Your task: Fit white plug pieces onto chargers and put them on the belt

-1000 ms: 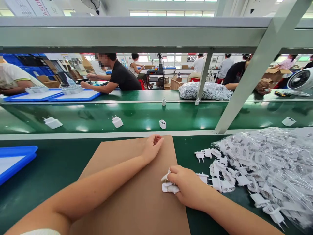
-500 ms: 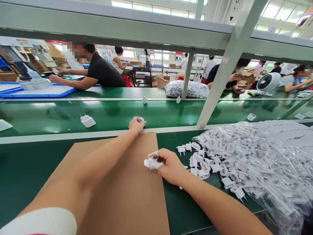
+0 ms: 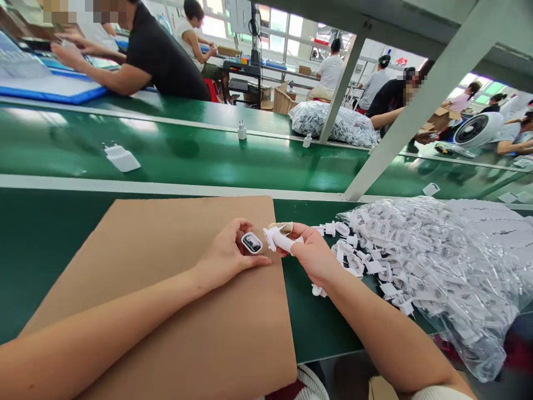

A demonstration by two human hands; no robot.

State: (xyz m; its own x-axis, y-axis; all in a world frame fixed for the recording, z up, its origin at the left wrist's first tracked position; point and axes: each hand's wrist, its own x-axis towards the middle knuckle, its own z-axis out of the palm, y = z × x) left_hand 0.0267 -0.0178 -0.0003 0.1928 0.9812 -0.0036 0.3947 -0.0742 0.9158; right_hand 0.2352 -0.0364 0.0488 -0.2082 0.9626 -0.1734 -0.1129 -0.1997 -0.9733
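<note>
My left hand (image 3: pixel 227 250) is closed round a white charger housing (image 3: pixel 251 243); its open end faces up and dark parts show inside. Just to the right, my right hand (image 3: pixel 310 247) pinches a white plug cover (image 3: pixel 277 240), its pins partly hidden by the fingers. A small gap separates the two pieces. Both hands are above the right side of a brown cardboard sheet (image 3: pixel 175 311). Loose white plug covers (image 3: pixel 353 258) lie on the green table beside my right hand, spilling from a clear plastic bag (image 3: pixel 449 278).
Beyond the cardboard runs a green conveyor belt (image 3: pixel 187 161) carrying a white charger (image 3: pixel 121 158). Smaller chargers stand along its far edge. A slanted metal post (image 3: pixel 391 139) rises at the right. Across the belt, a person in a black shirt (image 3: pixel 162 61) works beside a blue-edged tray (image 3: pixel 79 91).
My left hand has drawn back from the belt's edge with the charger housing and now holds it near my right hand. The right hand has shifted slightly right. The view has tilted down.
</note>
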